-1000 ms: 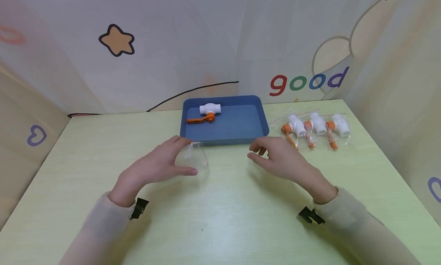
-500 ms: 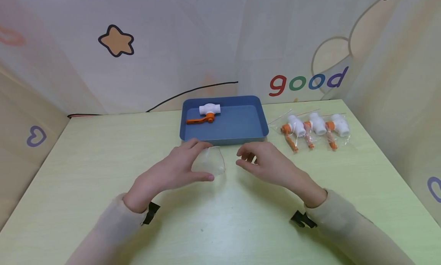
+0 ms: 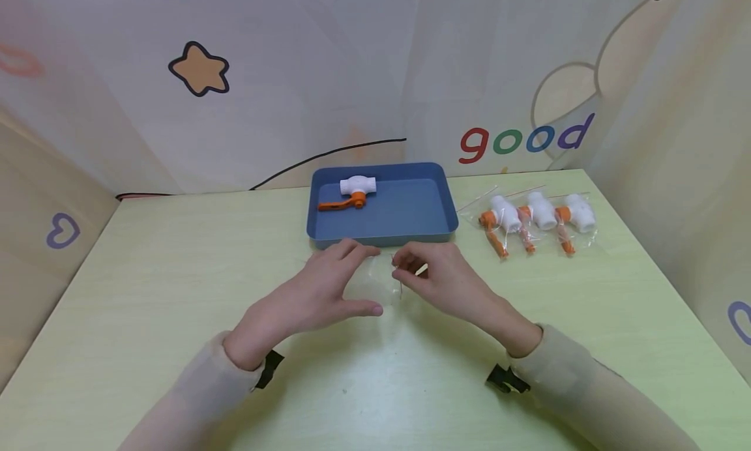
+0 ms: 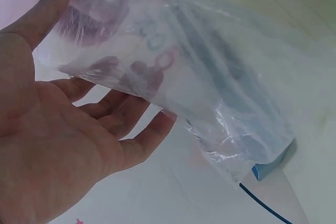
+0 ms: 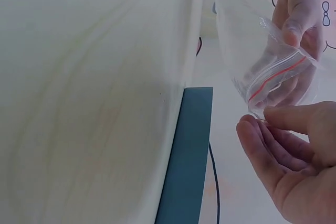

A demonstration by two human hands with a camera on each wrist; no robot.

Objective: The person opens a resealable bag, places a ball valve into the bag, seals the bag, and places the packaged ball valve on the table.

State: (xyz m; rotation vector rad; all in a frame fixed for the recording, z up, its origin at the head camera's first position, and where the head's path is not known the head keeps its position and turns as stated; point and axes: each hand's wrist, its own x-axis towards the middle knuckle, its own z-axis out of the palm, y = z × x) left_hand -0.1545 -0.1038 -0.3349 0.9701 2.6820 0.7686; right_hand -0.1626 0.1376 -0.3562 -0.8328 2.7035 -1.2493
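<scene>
A clear zip bag [image 5: 273, 77] with a red line along its mouth hangs between my two hands. My left hand [image 3: 319, 288] holds the bag between its thumb and fingers, which are spread and only slightly bent. In the left wrist view, the see-through bag [image 4: 173, 72] stretches away from that hand. My right hand [image 3: 437, 278] pinches the bag's mouth end with thumb and forefinger. Behind the hands, a white ball valve [image 3: 358, 185] with an orange lever lies unwrapped in a blue tray [image 3: 405, 210].
To the right of the tray lie three bagged ball valves, the nearest a white valve [image 3: 504, 213] in clear plastic. A printed curtain [image 3: 328, 73] hangs along the back of the pale table [image 3: 147, 275].
My left hand has moved right with the zip bag. The right hand has moved left to meet it and now pinches the bag's mouth end. Valves and tray have not moved.
</scene>
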